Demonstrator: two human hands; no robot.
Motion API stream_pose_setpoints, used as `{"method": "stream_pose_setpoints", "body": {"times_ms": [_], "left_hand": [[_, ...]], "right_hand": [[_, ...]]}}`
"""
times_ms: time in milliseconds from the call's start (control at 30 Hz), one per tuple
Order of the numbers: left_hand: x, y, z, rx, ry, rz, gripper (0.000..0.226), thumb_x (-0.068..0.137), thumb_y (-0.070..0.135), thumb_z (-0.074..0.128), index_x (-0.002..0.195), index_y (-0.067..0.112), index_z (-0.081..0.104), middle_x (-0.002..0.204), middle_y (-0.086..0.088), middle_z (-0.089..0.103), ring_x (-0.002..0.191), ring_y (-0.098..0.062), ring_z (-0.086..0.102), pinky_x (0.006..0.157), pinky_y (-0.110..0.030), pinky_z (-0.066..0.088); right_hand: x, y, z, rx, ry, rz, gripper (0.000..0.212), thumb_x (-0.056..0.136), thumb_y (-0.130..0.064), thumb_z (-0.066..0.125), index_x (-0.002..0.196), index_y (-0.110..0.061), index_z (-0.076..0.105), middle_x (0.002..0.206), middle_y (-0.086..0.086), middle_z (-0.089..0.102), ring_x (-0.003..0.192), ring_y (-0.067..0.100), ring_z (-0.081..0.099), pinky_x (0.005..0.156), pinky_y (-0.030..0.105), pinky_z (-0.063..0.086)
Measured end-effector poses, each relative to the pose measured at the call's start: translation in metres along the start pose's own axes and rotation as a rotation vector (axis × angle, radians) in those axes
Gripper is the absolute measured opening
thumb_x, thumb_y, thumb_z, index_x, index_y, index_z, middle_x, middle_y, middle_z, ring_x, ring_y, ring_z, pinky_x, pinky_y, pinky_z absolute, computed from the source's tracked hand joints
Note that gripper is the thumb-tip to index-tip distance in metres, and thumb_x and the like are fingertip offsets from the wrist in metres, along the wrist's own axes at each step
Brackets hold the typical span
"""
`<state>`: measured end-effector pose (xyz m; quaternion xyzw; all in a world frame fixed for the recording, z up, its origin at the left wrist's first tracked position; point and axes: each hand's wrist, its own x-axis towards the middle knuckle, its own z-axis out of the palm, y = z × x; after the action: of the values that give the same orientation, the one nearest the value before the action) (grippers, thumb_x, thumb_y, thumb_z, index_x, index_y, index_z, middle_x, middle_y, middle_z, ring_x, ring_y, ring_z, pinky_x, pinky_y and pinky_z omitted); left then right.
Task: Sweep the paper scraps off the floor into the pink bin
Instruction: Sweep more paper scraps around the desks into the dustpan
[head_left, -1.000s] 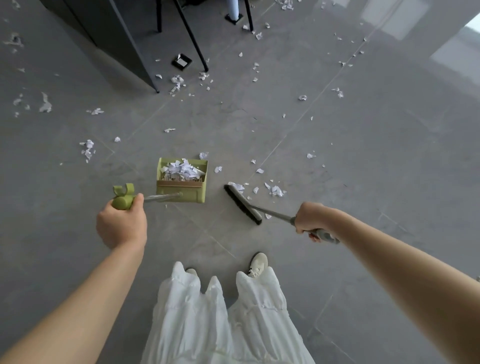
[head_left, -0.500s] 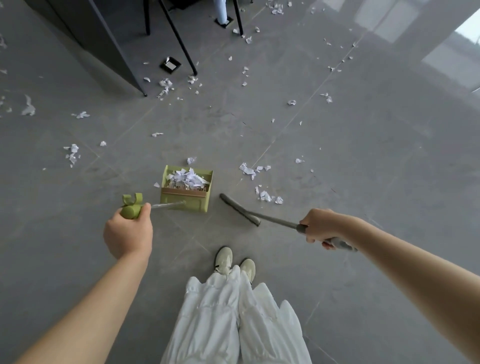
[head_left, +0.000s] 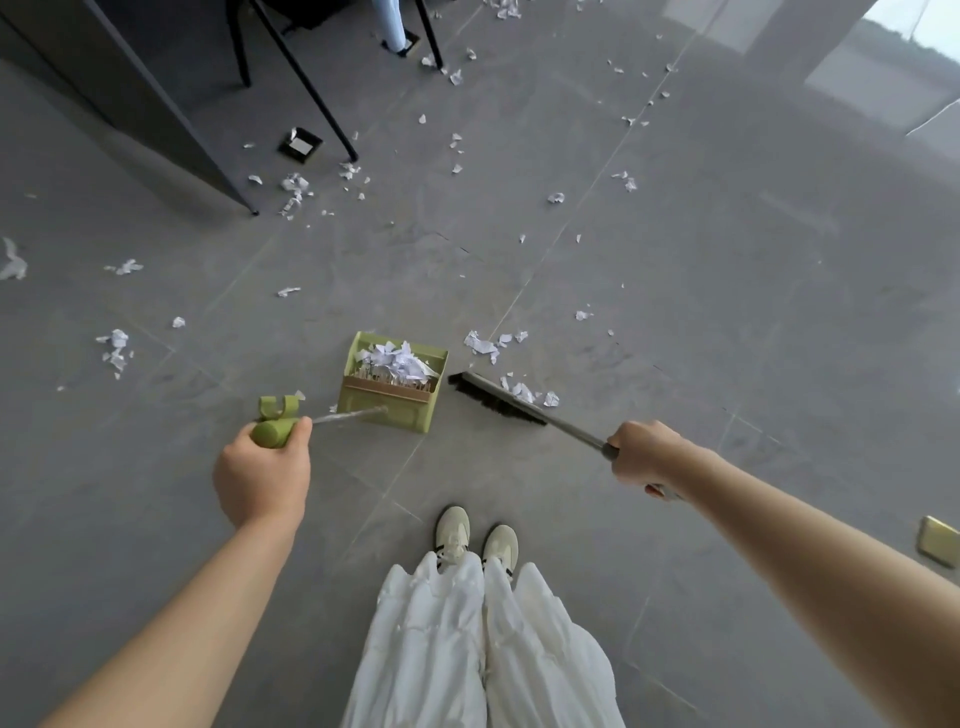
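Left hand (head_left: 262, 475) is wrapped around the green grip of the dustpan (head_left: 392, 384), which sits on the grey floor (head_left: 727, 312) already stuffed with white scraps. Right hand (head_left: 647, 454) is gripping the broom (head_left: 498, 402) handle, bristles down on the floor just right of the pan, with a little bunch of scraps (head_left: 524, 389) right behind the head and more scraps scattered all over further out. No pink bin in view here.

White torn paper scraps (head_left: 397, 357) are piling inside the green dustpan (head_left: 390, 387); more scraps (head_left: 522, 391) are lying just right of it, beside the broom head (head_left: 496, 400).
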<state>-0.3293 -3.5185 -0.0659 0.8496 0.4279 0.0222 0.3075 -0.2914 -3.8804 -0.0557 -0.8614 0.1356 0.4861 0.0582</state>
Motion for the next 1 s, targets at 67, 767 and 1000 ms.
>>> {"method": "stream_pose_setpoints", "body": {"times_ms": [67, 767, 1000], "left_hand": [[0.000, 0.005, 0.003, 0.009, -0.022, 0.008, 0.032, 0.084, 0.033, 0.072, 0.081, 0.001, 0.065, 0.084, -0.026, 0.065, 0.080, -0.042, 0.058, 0.068, -0.039, 0.039], [0.052, 0.046, 0.026, 0.139, -0.243, 0.213, 0.027, 0.080, 0.030, 0.076, 0.067, 0.013, 0.059, 0.074, -0.019, 0.064, 0.069, -0.033, 0.048, 0.063, -0.035, 0.038], [0.063, 0.059, 0.051, 0.229, -0.307, 0.287, 0.025, 0.079, 0.031, 0.077, 0.070, 0.013, 0.062, 0.077, -0.019, 0.067, 0.072, -0.037, 0.056, 0.061, -0.035, 0.042]], "right_hand": [[-0.002, 0.002, -0.001, -0.026, 0.016, -0.010, 0.029, 0.082, -0.010, 0.040, 0.100, -0.016, 0.062, 0.086, 0.006, 0.055, 0.056, 0.020, 0.056, 0.039, 0.019, 0.041], [0.018, -0.007, -0.025, 0.744, 0.015, 0.300, 0.013, 0.090, 0.000, 0.050, 0.077, 0.001, 0.048, 0.079, 0.018, 0.052, 0.059, 0.025, 0.053, 0.050, 0.029, 0.045], [0.045, -0.026, -0.037, 0.912, -0.042, 0.272, 0.015, 0.088, 0.002, 0.051, 0.076, -0.002, 0.045, 0.091, 0.018, 0.047, 0.045, 0.020, 0.049, 0.037, 0.020, 0.041]]}}
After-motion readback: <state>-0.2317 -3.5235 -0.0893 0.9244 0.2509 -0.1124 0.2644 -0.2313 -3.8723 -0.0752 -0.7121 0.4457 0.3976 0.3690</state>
